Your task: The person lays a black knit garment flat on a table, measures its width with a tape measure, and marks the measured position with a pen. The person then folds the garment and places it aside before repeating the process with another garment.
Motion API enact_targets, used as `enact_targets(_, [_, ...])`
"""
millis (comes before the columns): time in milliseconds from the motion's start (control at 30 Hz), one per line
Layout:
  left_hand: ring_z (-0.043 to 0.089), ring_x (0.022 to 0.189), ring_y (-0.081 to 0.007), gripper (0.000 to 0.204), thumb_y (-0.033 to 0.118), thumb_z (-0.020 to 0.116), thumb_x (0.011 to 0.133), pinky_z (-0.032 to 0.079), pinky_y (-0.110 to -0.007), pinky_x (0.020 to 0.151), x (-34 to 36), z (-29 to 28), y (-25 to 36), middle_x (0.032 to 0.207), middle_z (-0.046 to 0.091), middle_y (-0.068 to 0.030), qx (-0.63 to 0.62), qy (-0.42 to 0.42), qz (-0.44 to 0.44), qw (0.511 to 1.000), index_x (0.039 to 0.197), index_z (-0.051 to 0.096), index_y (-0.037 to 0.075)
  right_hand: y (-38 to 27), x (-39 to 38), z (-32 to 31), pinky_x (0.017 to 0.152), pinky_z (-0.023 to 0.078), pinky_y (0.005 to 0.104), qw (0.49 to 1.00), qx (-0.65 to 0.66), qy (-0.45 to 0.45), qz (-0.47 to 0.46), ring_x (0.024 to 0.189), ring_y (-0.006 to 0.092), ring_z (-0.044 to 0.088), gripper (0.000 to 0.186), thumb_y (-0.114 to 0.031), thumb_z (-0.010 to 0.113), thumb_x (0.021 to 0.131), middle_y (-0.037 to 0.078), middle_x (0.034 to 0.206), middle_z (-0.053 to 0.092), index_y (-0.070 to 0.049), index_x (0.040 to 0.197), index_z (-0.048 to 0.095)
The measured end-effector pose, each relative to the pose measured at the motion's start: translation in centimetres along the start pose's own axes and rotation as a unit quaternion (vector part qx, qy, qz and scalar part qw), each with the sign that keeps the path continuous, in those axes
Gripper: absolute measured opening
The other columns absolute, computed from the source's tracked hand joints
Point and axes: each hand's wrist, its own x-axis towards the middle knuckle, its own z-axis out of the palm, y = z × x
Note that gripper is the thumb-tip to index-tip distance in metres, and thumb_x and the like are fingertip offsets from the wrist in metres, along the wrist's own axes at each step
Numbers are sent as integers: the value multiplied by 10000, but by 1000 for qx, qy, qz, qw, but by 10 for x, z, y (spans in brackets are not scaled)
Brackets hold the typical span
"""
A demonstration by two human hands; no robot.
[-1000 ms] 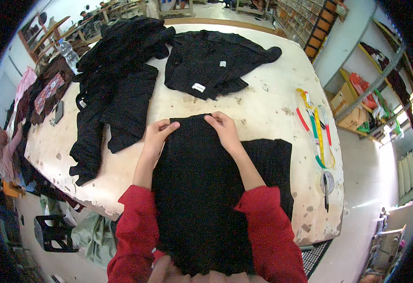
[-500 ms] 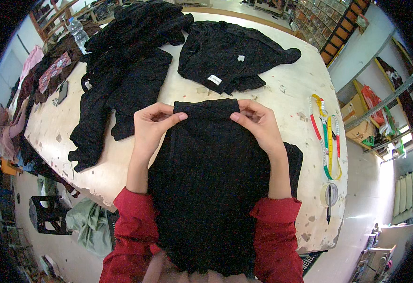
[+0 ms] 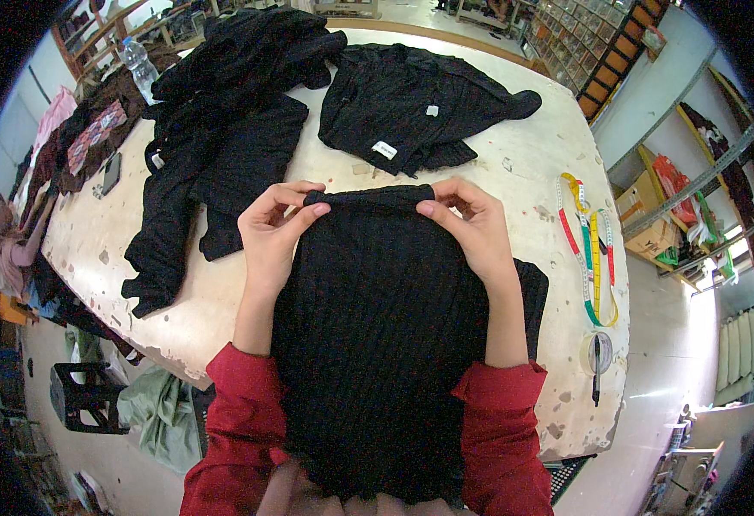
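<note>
A black ribbed garment hangs between my arms over the near side of the table and toward my body. Its top edge is pinched at the left corner by my left hand, thumb in front and fingers behind. At the right corner my right hand grips the same edge in a like pinch. The edge is stretched fairly straight between them. Beyond my hands lies another black garment with a white label. A heap of black garments spreads over the left side of the table.
On the right of the worn pale table lie a coloured measuring tape, a tape roll and a black pen. A clear plastic bottle and a phone are at the left. Another person is at the far left.
The band of fabric between my hands has narrowed, its top edge rolled or tipped over. Both hands keep their pinch and hardly shift.
</note>
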Motion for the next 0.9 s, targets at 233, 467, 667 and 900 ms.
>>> enact_targets(233, [635,825,-98,131,-70,734,783,513,-222,743,-2,8,-1,952,698,-109,-24,20,2,1000,797,630,9,1,0,6,749,480,284,999,44,-4,23,784,88,554,169,-120,698,879,2,846,594,-41,864,549])
enact_targets(467, [505,651,-24,154,82,762,831,384,-172,596,0,12,-13,720,603,42,15,89,-68,994,777,620,52,-12,-1,37,686,475,381,973,-202,71,91,726,263,623,188,-196,598,951,125,872,637,-43,935,489])
enact_targets(667, [513,815,-182,292,285,461,1016,432,-311,775,-46,-31,-44,930,587,-85,249,-148,-103,951,1050,553,10,88,-18,55,664,518,472,894,-441,69,19,794,408,632,213,-249,507,991,192,978,632,-46,1017,446])
enact_targets(900, [483,877,-261,241,254,538,971,385,-357,853,-131,-84,14,845,564,-119,333,-271,-211,878,938,594,22,84,-36,56,638,490,444,928,-368,34,49,754,397,628,256,-269,563,972,199,888,636,-35,1012,468])
